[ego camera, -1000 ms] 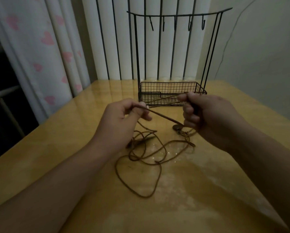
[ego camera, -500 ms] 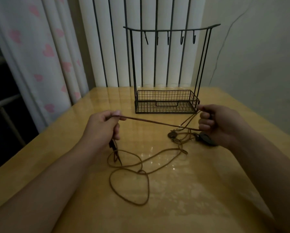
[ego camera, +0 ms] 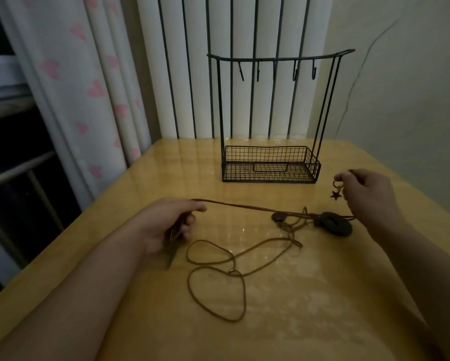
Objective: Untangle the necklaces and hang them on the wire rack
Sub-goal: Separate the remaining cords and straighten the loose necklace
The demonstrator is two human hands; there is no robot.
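Brown cord necklaces (ego camera: 218,280) lie tangled in loops on the yellow table. My left hand (ego camera: 171,222) pinches one cord, which runs taut to the right past a small round pendant (ego camera: 279,217) and a dark ring-shaped pendant (ego camera: 334,225). My right hand (ego camera: 364,194) is raised at the right and pinches another cord end, with a small star charm (ego camera: 335,195) dangling below the fingers. The black wire rack (ego camera: 270,162) stands upright behind, its top bar carrying several bare hooks (ego camera: 294,74) over a mesh basket.
The table (ego camera: 270,321) is glossy and backs onto vertical blinds and a wall. A curtain with pink hearts (ego camera: 93,95) hangs at the left, beyond the table's left edge. A thin cable (ego camera: 354,82) runs down the right wall.
Both hands have spread apart, the left going left and the right going right and up. The cord between them has stretched out and the pile has loosened. The star charm now hangs free.
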